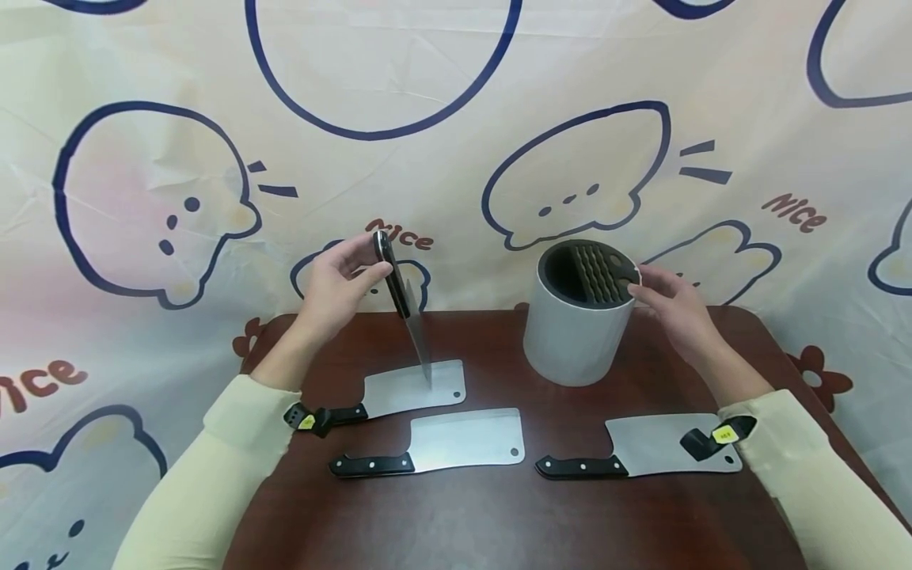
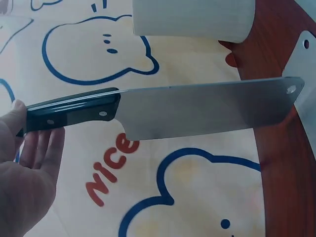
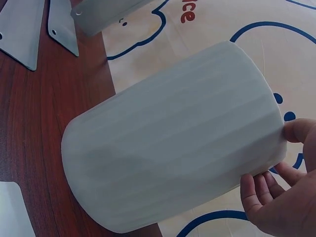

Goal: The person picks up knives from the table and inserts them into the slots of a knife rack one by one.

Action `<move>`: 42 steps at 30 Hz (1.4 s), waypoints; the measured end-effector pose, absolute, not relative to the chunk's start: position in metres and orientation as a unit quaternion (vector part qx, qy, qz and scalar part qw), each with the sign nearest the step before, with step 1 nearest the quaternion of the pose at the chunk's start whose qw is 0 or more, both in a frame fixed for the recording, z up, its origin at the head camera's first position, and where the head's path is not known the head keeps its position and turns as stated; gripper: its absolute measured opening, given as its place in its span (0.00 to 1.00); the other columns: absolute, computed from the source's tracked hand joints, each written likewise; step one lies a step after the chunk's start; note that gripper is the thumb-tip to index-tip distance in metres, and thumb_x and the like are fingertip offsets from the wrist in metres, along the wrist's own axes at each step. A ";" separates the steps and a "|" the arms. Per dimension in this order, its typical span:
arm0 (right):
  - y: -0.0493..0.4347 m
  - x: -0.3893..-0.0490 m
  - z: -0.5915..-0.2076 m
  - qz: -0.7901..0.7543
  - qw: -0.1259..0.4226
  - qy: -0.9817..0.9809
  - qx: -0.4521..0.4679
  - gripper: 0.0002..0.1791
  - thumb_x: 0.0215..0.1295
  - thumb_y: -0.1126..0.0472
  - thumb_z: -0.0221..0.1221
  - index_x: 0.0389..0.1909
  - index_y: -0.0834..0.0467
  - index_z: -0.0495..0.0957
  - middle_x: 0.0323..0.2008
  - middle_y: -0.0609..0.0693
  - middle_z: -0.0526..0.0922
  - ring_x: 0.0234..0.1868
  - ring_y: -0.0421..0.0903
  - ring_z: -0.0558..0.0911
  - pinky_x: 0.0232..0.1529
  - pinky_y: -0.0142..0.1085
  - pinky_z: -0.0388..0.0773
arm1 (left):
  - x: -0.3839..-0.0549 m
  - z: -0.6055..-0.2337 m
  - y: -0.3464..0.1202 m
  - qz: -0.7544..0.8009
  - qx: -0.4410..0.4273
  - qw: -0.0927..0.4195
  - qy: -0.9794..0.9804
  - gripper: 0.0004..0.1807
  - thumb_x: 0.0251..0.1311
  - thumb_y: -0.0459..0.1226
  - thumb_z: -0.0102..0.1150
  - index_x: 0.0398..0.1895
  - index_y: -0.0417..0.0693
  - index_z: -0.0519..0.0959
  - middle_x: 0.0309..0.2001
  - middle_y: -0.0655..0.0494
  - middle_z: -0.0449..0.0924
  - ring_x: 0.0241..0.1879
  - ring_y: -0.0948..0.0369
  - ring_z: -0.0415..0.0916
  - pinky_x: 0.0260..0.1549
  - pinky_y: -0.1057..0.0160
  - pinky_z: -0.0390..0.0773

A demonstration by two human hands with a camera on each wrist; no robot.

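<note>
- The left hand, raised, pinches the handle's end of a black-handled steel cleaver, blade pointing down.
- The right hand, forearm angled inward, grips the rim of a white cylindrical knife holder on the dark red-brown worktop.
</note>
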State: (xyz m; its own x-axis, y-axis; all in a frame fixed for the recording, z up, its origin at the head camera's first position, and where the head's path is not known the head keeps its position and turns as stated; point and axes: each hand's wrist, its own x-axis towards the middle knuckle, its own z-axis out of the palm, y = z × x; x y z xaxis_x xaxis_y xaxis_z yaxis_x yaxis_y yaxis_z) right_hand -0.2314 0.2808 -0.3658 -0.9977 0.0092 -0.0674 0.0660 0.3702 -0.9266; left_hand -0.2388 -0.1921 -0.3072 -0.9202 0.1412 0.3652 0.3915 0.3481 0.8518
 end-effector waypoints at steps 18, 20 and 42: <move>0.284 -0.231 -0.362 -0.551 0.032 0.834 0.015 0.45 0.72 0.36 0.55 0.81 0.54 0.51 0.79 0.59 0.54 0.74 0.62 0.61 0.71 0.61 0.62 | -0.227 -0.281 -0.160 -0.537 -0.219 0.094 -0.810 0.26 0.64 0.33 0.69 0.65 0.42 0.77 0.51 0.45 0.83 0.51 0.55 0.81 0.61 0.55 0.77; 0.285 -0.230 -0.361 -0.547 0.028 0.836 0.013 0.45 0.72 0.36 0.55 0.81 0.54 0.51 0.78 0.59 0.55 0.74 0.62 0.62 0.71 0.60 0.62 | -0.225 -0.278 -0.155 -0.538 -0.217 0.086 -0.810 0.26 0.63 0.34 0.69 0.65 0.43 0.77 0.51 0.46 0.83 0.52 0.55 0.81 0.60 0.56 0.78; 0.250 -0.208 -0.312 -0.479 -0.155 0.862 -0.059 0.29 0.73 0.49 0.60 0.70 0.56 0.71 0.65 0.55 0.75 0.61 0.46 0.74 0.63 0.34 0.74 | -0.220 -0.259 -0.109 -0.541 -0.235 0.066 -0.805 0.27 0.62 0.35 0.71 0.65 0.45 0.77 0.48 0.50 0.84 0.50 0.59 0.82 0.56 0.60 0.79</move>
State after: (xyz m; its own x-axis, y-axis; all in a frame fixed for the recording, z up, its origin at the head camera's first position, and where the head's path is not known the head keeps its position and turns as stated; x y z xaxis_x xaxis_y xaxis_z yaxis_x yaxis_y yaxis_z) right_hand -0.2080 0.2498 -0.3119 -0.9450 0.0457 0.3237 -0.2505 0.5349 -0.8069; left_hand -0.2199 -0.1086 -0.2591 -0.8805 0.3072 0.3611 0.4504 0.3042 0.8394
